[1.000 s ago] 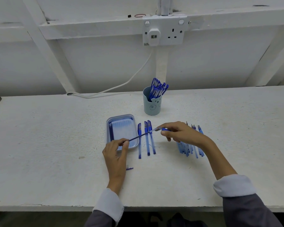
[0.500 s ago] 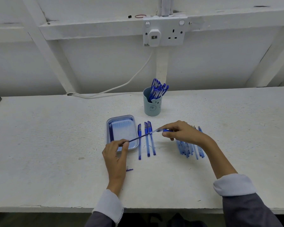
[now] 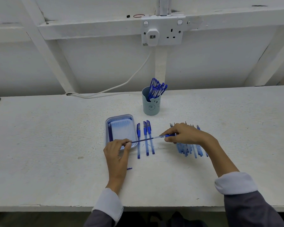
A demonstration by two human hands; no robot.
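Note:
My left hand (image 3: 117, 151) pinches the near end of a thin blue ink refill (image 3: 143, 140) between thumb and forefinger. My right hand (image 3: 185, 135) pinches a clear pen barrel with a blue grip (image 3: 168, 136) at the refill's far end. The two parts meet in a line above three capped blue pens (image 3: 145, 138) that lie side by side on the table. A row of several uncapped pen barrels (image 3: 189, 149) lies under my right hand and is partly hidden by it. A shallow blue tray (image 3: 121, 117) with dark refills along its left wall sits beside my left hand.
A pale blue cup (image 3: 151, 105) with several capped blue pens stands behind the pens. A small blue piece (image 3: 129, 168) lies near my left wrist. A white cable (image 3: 121, 86) runs from the wall socket (image 3: 161, 32) to the table's back edge. The white table (image 3: 56, 145) ends just below my sleeves.
My right hand has shifted slightly right and the refill lies flatter between the two hands. My left hand has barely moved.

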